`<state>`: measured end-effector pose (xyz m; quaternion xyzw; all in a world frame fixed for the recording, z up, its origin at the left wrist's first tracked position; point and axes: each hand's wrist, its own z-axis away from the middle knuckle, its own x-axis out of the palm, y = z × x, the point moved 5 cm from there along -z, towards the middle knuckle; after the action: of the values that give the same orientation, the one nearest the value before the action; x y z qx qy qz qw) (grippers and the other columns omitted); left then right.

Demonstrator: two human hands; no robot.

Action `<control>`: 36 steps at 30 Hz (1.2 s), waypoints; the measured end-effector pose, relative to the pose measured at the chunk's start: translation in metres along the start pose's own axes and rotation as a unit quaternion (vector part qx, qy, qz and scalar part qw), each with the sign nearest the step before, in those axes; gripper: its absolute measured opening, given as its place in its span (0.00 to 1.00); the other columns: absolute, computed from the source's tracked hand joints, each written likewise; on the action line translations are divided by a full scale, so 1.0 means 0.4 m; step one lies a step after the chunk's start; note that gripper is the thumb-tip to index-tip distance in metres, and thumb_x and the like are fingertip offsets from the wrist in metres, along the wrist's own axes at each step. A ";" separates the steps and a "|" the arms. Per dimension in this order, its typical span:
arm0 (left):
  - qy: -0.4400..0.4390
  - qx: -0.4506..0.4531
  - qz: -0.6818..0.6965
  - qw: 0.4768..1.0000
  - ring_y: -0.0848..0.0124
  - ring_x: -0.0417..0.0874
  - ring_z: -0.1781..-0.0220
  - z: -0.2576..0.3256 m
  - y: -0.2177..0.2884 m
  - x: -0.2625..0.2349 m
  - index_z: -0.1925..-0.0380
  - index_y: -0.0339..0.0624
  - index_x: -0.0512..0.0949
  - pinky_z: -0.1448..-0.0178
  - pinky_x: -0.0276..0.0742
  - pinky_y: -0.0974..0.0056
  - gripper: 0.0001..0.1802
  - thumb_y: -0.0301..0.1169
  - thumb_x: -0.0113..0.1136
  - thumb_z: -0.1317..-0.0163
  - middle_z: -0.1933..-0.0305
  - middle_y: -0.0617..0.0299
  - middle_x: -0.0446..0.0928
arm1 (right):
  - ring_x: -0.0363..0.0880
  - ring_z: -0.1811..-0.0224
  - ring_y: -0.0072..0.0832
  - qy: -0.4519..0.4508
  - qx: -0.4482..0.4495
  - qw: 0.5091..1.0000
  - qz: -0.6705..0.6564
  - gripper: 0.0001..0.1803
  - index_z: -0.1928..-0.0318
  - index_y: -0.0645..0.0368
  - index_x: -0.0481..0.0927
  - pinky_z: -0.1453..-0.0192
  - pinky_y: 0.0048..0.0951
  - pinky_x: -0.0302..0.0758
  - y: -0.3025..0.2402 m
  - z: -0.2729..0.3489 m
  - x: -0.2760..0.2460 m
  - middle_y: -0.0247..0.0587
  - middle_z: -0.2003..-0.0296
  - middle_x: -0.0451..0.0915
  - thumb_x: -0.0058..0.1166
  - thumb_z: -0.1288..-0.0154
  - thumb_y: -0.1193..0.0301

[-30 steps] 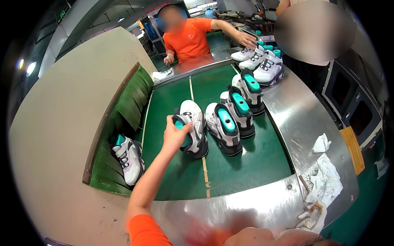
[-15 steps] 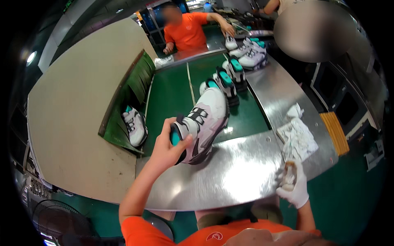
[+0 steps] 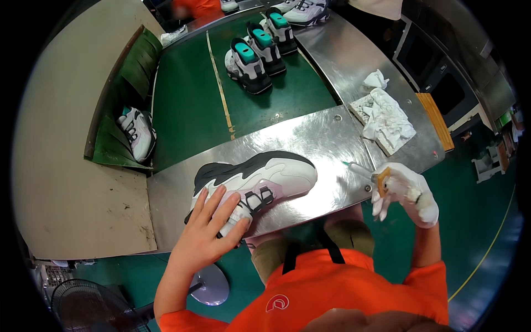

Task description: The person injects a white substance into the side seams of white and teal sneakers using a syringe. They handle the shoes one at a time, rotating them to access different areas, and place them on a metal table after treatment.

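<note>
A white, pale lilac and black sneaker (image 3: 265,180) lies on its side on the metal ledge, its toe to the right and its dark sole edge facing away from me. My bare left hand (image 3: 213,224) grips it at the heel and collar, fingers spread over the upper. To the right, my white-gloved right hand (image 3: 406,191) is raised over the ledge's edge. It holds a slim translucent tube with a teal tip (image 3: 358,169), apart from the sneaker. A small orange-brown piece (image 3: 383,182) shows at its fingers; what this is I cannot make out.
Several sneakers with teal insoles (image 3: 260,55) stand on the green conveyor belt (image 3: 188,110). Another sneaker (image 3: 136,134) leans by the green flaps on the left. Crumpled white cloth (image 3: 387,119) lies on the right ledge. A fan (image 3: 83,304) stands low at left.
My left hand has brought the sneaker down toward me and turned it onto its side on the ledge. My right hand has risen, and the teal-tipped tube now shows. The view has tilted downward.
</note>
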<state>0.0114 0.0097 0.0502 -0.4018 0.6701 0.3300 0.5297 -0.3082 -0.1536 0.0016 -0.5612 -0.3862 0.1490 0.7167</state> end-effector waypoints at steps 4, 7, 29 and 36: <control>0.032 0.013 -0.023 0.999 0.43 0.70 0.32 0.024 0.005 0.015 0.49 0.54 0.72 0.33 0.66 0.34 0.24 0.29 0.66 0.48 0.33 0.48 0.69 | 0.85 0.63 0.51 -0.050 0.062 0.996 -0.030 0.63 0.37 0.79 0.62 0.68 0.39 0.84 -0.023 -0.086 0.072 0.62 0.59 0.78 0.70 0.62 0.40; 0.045 0.012 -0.033 0.998 0.43 0.71 0.33 0.029 0.005 0.025 0.50 0.55 0.72 0.33 0.66 0.34 0.24 0.29 0.66 0.48 0.34 0.49 0.70 | 0.84 0.65 0.52 -0.119 0.031 0.989 -0.084 0.63 0.40 0.78 0.65 0.68 0.41 0.85 0.000 -0.135 0.092 0.63 0.60 0.78 0.69 0.67 0.38; 0.005 -0.059 0.005 0.998 0.39 0.73 0.37 0.008 0.013 0.033 0.56 0.58 0.76 0.38 0.68 0.30 0.22 0.31 0.71 0.52 0.38 0.50 0.73 | 0.84 0.64 0.56 -0.168 0.064 0.961 -0.212 0.59 0.38 0.83 0.62 0.66 0.45 0.85 0.039 -0.196 0.047 0.68 0.55 0.75 0.69 0.74 0.60; -0.004 -0.076 -0.011 0.997 0.38 0.72 0.36 0.010 0.040 0.038 0.50 0.58 0.73 0.38 0.66 0.28 0.25 0.30 0.70 0.48 0.35 0.46 0.71 | 0.82 0.62 0.58 -0.174 0.042 0.945 -0.273 0.62 0.38 0.86 0.59 0.66 0.47 0.85 0.071 -0.182 0.018 0.71 0.57 0.74 0.69 0.75 0.59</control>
<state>-0.0027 0.0176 0.0346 -0.4474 0.6365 0.3756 0.5037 -0.2446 -0.1900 -0.0268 -0.3690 -0.6367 0.0589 0.6745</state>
